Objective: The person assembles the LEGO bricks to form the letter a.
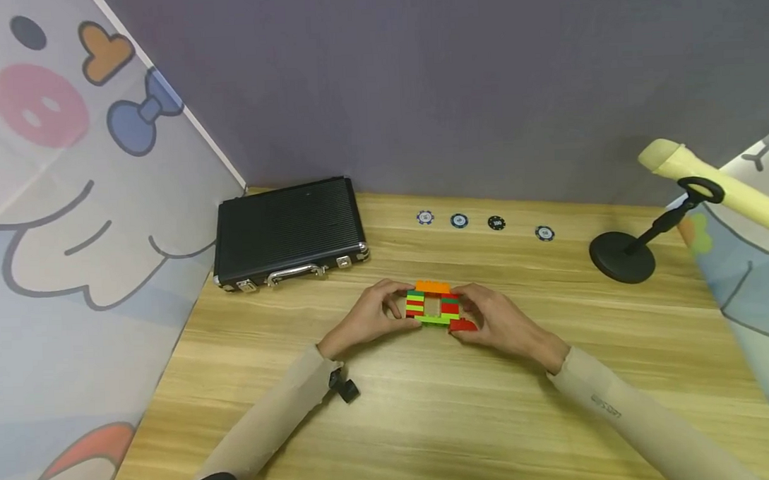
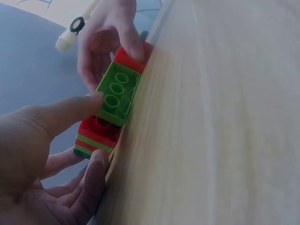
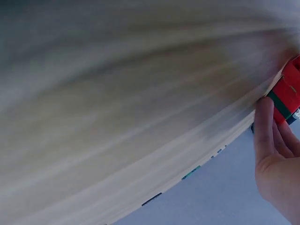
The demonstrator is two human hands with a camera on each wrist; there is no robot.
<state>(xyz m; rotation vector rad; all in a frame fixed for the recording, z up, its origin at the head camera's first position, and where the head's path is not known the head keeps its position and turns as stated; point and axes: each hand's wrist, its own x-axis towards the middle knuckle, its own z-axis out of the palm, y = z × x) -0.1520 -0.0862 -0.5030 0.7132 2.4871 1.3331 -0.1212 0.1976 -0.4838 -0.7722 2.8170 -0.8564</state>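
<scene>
A small frame of toy building bricks lies on the wooden table: an orange brick at the far side, a lime-green one at the near side, red and green layers at both sides. My left hand grips its left side; in the left wrist view the thumb lies against the lime-green brick, whose hollow underside shows. My right hand holds a red brick at the near right corner, thumb on it, with its other fingers by the right side. The right wrist view shows only part of the red brickwork.
A black case with a metal handle stands at the back left. Several poker chips lie in a row toward the wall. A yellow microphone on a black stand is at the right. A small black object is beside the left sleeve.
</scene>
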